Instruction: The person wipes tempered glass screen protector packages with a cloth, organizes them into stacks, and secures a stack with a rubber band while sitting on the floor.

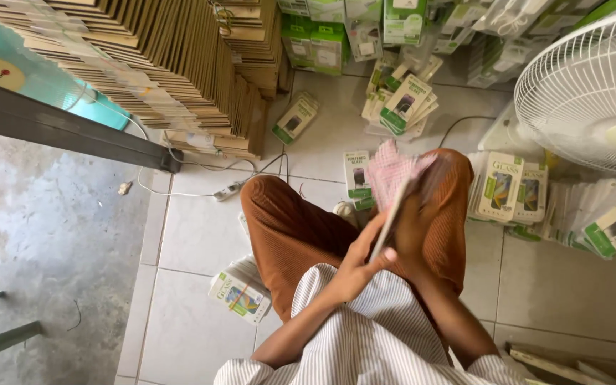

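Right now you hold a thin flat panel (392, 214) edge-on above your lap, with a pink checked cloth (391, 170) at its top end. Your left hand (356, 262) grips its lower edge, thumb on the near face. Your right hand (413, 232) is behind it, blurred, so its grip cannot be told. Boxed packs (513, 187) lie on the tiled floor (194, 235) just beside your knees; a white fan (597, 85) stands to the right.
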